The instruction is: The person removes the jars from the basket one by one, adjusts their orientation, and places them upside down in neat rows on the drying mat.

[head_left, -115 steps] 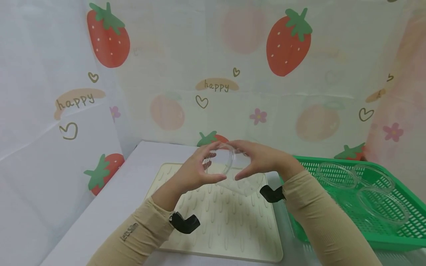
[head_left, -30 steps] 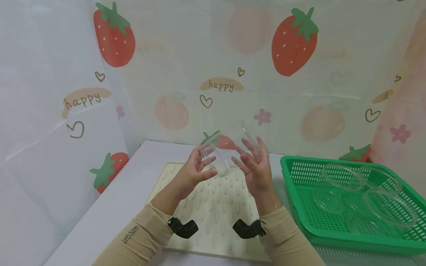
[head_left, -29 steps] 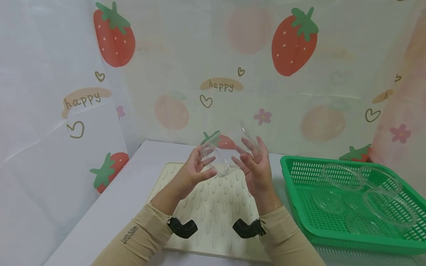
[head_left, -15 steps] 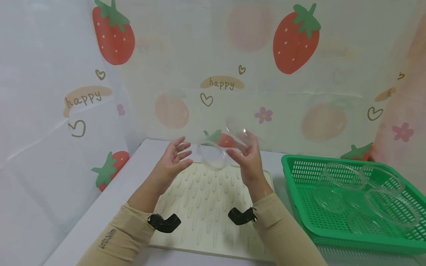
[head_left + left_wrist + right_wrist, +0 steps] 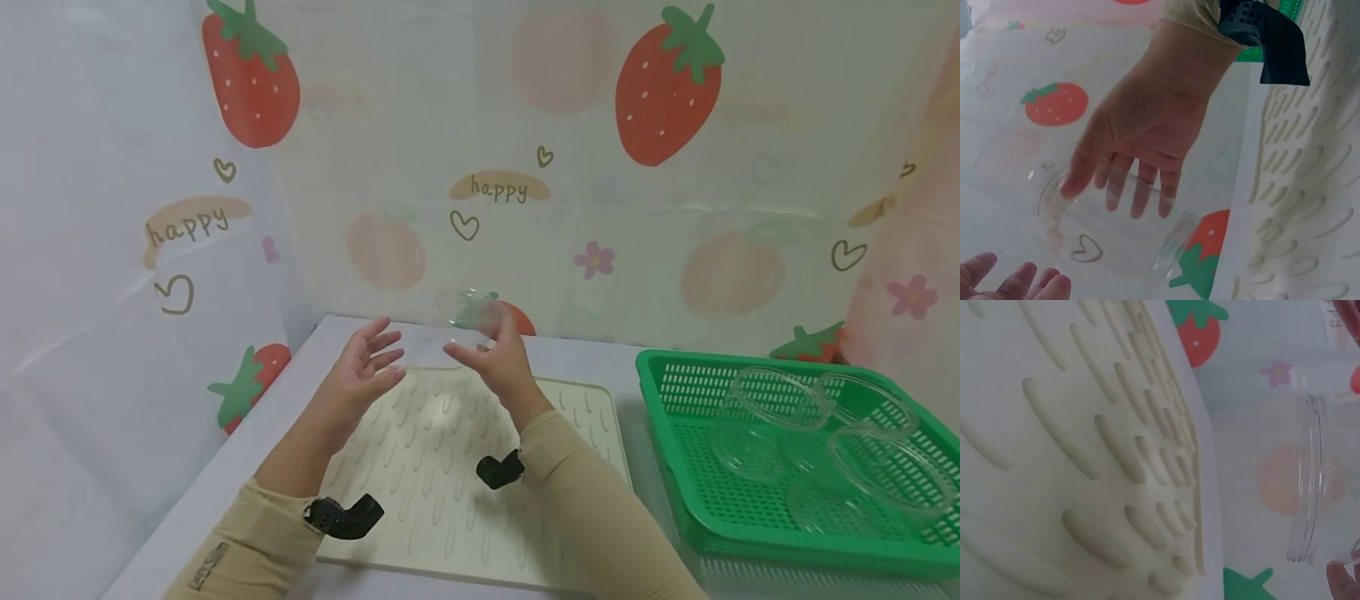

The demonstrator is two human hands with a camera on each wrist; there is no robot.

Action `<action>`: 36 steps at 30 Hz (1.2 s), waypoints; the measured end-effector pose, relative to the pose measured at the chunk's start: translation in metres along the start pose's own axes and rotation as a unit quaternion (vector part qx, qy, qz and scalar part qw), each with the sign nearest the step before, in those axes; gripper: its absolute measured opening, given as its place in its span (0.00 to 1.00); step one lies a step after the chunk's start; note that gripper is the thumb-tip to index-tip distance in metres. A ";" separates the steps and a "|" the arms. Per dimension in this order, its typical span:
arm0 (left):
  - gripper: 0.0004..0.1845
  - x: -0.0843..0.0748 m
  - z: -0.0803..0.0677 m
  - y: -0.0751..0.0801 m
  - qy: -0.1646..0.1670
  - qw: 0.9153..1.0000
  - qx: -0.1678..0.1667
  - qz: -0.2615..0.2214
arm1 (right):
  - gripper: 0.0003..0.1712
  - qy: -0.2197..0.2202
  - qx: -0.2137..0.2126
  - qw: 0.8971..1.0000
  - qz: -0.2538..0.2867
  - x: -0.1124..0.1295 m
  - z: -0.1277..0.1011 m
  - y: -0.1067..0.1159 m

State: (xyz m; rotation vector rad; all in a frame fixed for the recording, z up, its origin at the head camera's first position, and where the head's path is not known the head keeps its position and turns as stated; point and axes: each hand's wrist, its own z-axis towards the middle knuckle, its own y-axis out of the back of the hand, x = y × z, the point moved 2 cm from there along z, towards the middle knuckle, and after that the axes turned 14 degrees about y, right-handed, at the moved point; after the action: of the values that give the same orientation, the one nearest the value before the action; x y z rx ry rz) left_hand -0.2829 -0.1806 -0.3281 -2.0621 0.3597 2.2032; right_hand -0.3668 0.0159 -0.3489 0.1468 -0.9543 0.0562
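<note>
In the head view my right hand (image 5: 506, 362) grips a clear round plastic container (image 5: 459, 308), raised above the back edge of the mat. Its thumb is at the near side and its fingers are at the right. My left hand (image 5: 352, 383) hangs apart to the left, fingers loosely spread and holding nothing. Through the see-through container (image 5: 1175, 244), the left wrist view shows the left hand (image 5: 1147, 125); right-hand fingertips (image 5: 1022, 281) enter at lower left. Ridged rings on the container (image 5: 1313, 481) show at the right of the right wrist view, where most of the right hand is out of frame.
A cream ridged mat (image 5: 450, 467) lies on the white table (image 5: 592, 354). On the right stands a green perforated basket (image 5: 757, 537) with several clear round plastic pieces (image 5: 780, 398) in it. A strawberry-print sheet (image 5: 390, 125) closes off the back and sides.
A second ago both hands were at clear plastic pieces. The left hand has let go and moved left; the right hand has carried the container left and tipped it over.
</note>
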 end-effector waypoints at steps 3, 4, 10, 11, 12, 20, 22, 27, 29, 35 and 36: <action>0.38 0.000 -0.003 0.002 -0.004 1.000 -0.005 0.014 | 0.54 -0.023 0.018 0.999 -0.031 -0.005 0.000 -0.013; 0.38 0.000 -0.004 0.003 -0.005 1.000 -0.006 0.018 | 0.54 -0.030 0.023 0.999 -0.039 -0.006 0.000 -0.017; 0.36 0.002 -0.007 0.005 -0.011 1.000 -0.003 0.028 | 0.57 -0.050 0.047 0.994 -0.083 -0.018 -0.002 -0.035; 0.36 0.002 -0.007 0.005 -0.012 1.000 -0.002 0.029 | 0.57 -0.051 0.052 0.993 -0.090 -0.020 -0.003 -0.037; 0.36 0.003 -0.007 0.005 -0.012 1.000 -0.001 0.028 | 0.57 -0.053 0.058 0.992 -0.098 -0.022 -0.003 -0.039; 0.35 0.006 -0.007 0.006 -0.016 1.000 0.002 0.023 | 0.59 -0.047 0.099 0.986 -0.121 -0.030 -0.008 -0.055; 0.34 0.007 -0.008 0.007 -0.014 1.000 0.000 0.025 | 0.60 -0.055 0.106 0.985 -0.123 -0.032 -0.009 -0.057; 0.34 0.008 -0.008 0.006 -0.015 0.999 -0.002 0.033 | 0.61 -0.067 0.123 0.983 -0.121 -0.040 -0.013 -0.058; 0.34 0.008 -0.008 0.006 -0.018 0.999 -0.004 0.035 | 0.61 -0.066 0.129 0.982 -0.118 -0.043 -0.012 -0.057; 0.35 0.008 -0.008 0.008 -0.020 0.999 -0.010 0.042 | 0.60 -0.085 0.143 0.980 -0.105 -0.045 -0.011 -0.056; 0.35 0.008 -0.008 0.008 -0.020 0.999 -0.010 0.043 | 0.60 -0.089 0.145 0.980 -0.106 -0.045 -0.011 -0.056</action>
State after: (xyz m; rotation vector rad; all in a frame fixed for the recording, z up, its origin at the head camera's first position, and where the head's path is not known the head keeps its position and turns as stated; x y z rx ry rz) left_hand -0.2773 -0.1911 -0.3352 -2.0480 0.4321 2.3023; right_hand -0.3775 -0.0373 -0.3972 0.5290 -1.1002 -0.0151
